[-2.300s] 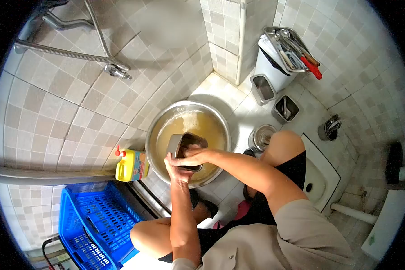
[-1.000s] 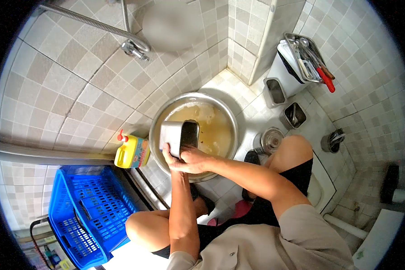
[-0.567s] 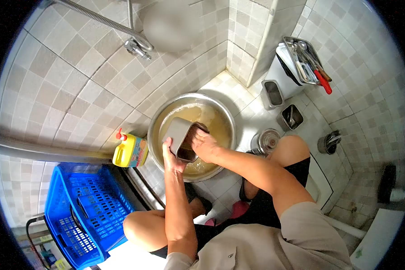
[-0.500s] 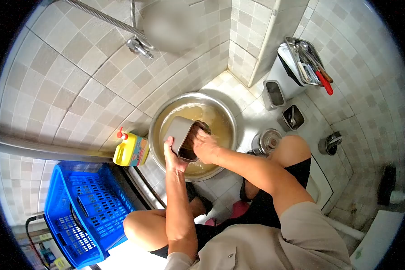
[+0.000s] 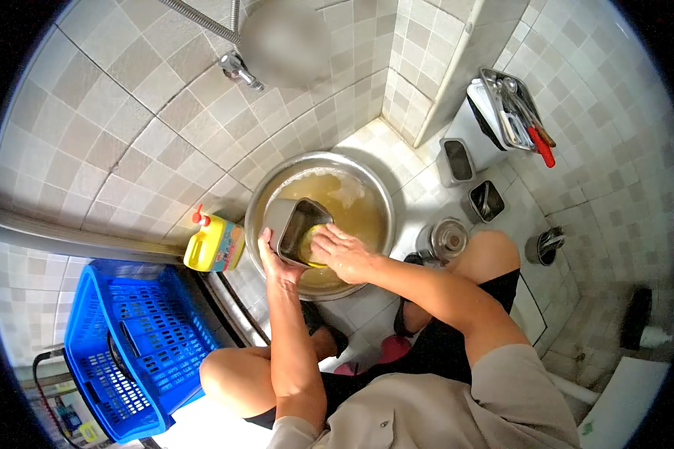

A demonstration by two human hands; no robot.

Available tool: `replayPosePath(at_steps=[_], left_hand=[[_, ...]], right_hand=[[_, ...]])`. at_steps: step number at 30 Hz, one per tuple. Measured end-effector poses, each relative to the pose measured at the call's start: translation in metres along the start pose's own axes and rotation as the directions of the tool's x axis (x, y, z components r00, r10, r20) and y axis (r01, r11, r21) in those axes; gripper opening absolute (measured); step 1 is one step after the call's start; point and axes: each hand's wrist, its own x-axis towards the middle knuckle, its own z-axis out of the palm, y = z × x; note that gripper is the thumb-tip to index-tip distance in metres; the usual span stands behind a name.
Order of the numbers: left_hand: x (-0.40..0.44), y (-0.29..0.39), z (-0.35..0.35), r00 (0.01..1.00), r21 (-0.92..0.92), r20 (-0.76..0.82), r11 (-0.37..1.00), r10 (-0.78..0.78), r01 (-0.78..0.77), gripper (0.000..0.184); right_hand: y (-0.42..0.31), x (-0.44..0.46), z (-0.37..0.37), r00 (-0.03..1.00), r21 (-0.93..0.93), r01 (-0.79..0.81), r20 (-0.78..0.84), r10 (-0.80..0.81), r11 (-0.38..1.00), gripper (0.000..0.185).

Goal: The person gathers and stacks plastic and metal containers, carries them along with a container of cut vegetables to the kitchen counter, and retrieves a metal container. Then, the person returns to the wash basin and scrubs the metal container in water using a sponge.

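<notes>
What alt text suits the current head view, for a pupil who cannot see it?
A person's left hand holds a tilted metal container over a wide basin of cloudy water; the right hand touches a yellow item at its opening. A yellow jug and blue basket stand left.

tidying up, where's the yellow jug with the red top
In the head view, the yellow jug stands by the tiled wall, just left of the metal basin and beyond the blue basket.

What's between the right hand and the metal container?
A yellow pad lies between the right hand and the metal container, as the head view shows.
</notes>
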Motion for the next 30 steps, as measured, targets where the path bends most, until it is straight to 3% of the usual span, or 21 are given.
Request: replayPosePath(at_steps=[2,4,7,9,10,12,14,16,18,20,21,22,24,25,26,27,28,29,30], left_hand=[[0.003,-0.001,-0.001,1.000,0.005,-0.020,1.000,-0.015,0.015,0.071],[0.007,-0.003,-0.004,0.997,0.018,-0.066,0.999,-0.040,0.041,0.072],[0.012,-0.011,-0.006,0.998,0.073,-0.039,0.996,-0.039,0.042,0.073],[0.015,-0.024,-0.004,0.998,0.087,-0.032,0.995,-0.046,0.049,0.074],[0.015,-0.029,-0.002,0.998,0.106,-0.023,0.993,-0.054,0.056,0.074],[0.016,-0.029,-0.007,0.998,0.107,-0.038,0.993,-0.050,0.053,0.074],[0.022,-0.030,-0.016,0.996,0.071,-0.003,0.993,-0.090,0.090,0.078],[0.028,-0.032,-0.019,0.998,0.018,0.044,0.999,-0.049,0.049,0.076],[0.030,-0.033,-0.021,0.999,-0.023,-0.036,0.999,0.038,-0.039,0.071],[0.038,-0.032,-0.034,0.998,-0.024,0.022,0.998,0.051,-0.050,0.071],[0.040,-0.033,-0.035,0.995,-0.034,-0.011,0.994,0.102,-0.102,0.075],[0.043,-0.032,-0.036,0.987,-0.043,-0.042,0.987,0.153,-0.154,0.079],[0.050,-0.032,-0.045,0.992,-0.066,0.004,0.990,0.124,-0.124,0.086],[0.056,-0.033,-0.052,0.997,-0.062,-0.018,0.995,0.081,-0.082,0.086],[0.060,-0.035,-0.060,0.998,-0.059,-0.041,0.997,0.039,-0.042,0.086],[0.053,-0.034,-0.055,0.998,-0.059,0.065,0.998,0.016,-0.012,0.084],[0.046,-0.034,-0.043,0.997,0.032,-0.022,0.997,0.075,-0.074,0.081],[0.051,-0.035,-0.051,0.999,0.038,-0.029,0.998,0.047,-0.045,0.079],[0.059,-0.036,-0.062,0.999,0.041,-0.035,0.999,0.019,-0.018,0.076]], right_hand=[[0.012,-0.003,0.007,0.996,-0.279,-0.070,-0.065,0.054,0.958,0.045],[0.012,-0.002,0.003,0.998,-0.325,-0.057,-0.040,0.046,0.944,0.046],[0.005,0.009,-0.002,0.990,-0.382,-0.053,0.103,0.099,0.923,0.054],[-0.001,0.023,-0.002,0.878,-0.358,-0.098,0.408,0.250,0.928,0.062],[-0.002,0.025,-0.003,0.879,-0.353,-0.097,0.409,0.246,0.930,0.062],[-0.005,0.028,-0.001,0.807,-0.225,-0.195,0.516,0.287,0.955,0.065],[-0.004,0.024,0.018,0.847,-0.143,-0.227,0.459,0.268,0.963,0.059],[-0.007,0.026,0.020,0.875,0.199,-0.289,0.453,0.174,0.936,0.056],[-0.004,0.025,0.027,0.894,0.218,-0.269,0.418,0.159,0.938,0.048],[0.002,0.026,0.048,0.945,0.446,-0.296,0.266,0.191,0.844,0.040],[0.002,0.027,0.044,0.963,0.456,-0.267,0.168,0.212,0.849,0.029],[0.001,0.027,0.039,0.963,0.455,-0.267,0.169,0.212,0.850,0.029],[0.000,0.027,0.027,0.893,0.603,-0.429,0.172,0.416,0.672,0.024],[0.002,0.032,0.028,0.896,0.702,-0.295,-0.032,0.442,0.648,0.024],[0.008,0.031,0.028,0.852,0.687,-0.409,0.052,0.520,0.601,0.023],[0.010,0.037,0.024,0.780,0.878,-0.371,0.118,0.615,0.303,0.026],[0.012,0.044,0.020,0.708,0.962,-0.271,0.217,0.672,-0.026,0.028],[0.017,0.045,0.014,0.660,0.966,-0.258,0.155,0.735,0.029,0.030],[0.021,0.046,-0.008,0.622,0.943,-0.325,0.268,0.735,-0.068,0.028]])
